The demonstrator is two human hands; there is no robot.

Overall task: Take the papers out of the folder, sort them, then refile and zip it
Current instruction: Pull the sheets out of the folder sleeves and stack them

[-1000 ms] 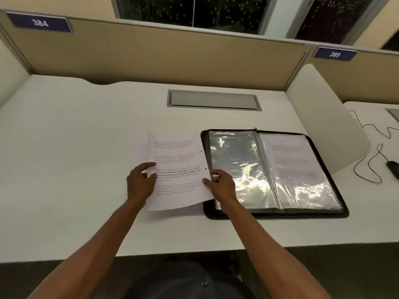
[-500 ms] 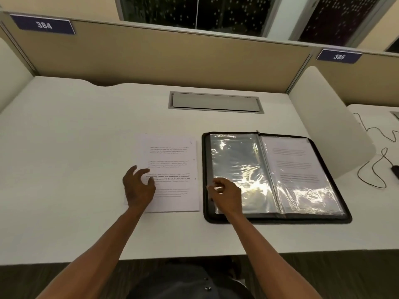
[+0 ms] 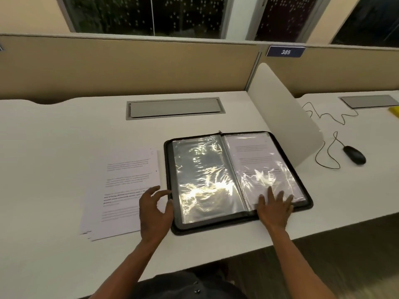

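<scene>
— Since a second ago, what has moved?

— Both hands have let go of the printed sheet. It now lies flat on top of the stack of papers (image 3: 127,190), on the white counter (image 3: 54,147) just left of the folder (image 3: 235,180). The right hand (image 3: 275,207) has crossed to the folder's right page and rests there flat, fingers spread and straight. The left hand (image 3: 154,210) hangs over the stack's right edge, by the folder's left border, fingers loosely curled and apart, holding nothing.

— Does the left hand touch the folder?

— Its fingertips reach the black rim, but I cannot tell whether they make contact.

— How does the folder lie?

— Open and flat, zip edge running round it. The left sleeve (image 3: 205,180) glares so strongly that I cannot tell what it holds. The right sleeve (image 3: 265,167) shows a printed sheet inside; its lower part is lost to glare and to the right hand.

— Can you read the text?

— No, too blurred. A few bold lines show partway down the top sheet, part hidden by the left hand. Lower sheets of the stack peek out only at the near left corner.

— Anything else?

— A white divider (image 3: 285,117) stands just beyond the folder's right corner. Past it lies a black mouse (image 3: 354,154) with its looping cable (image 3: 328,147). A yellow thing at the frame's right edge is cut off. A sign (image 3: 285,52) reads 385.
</scene>
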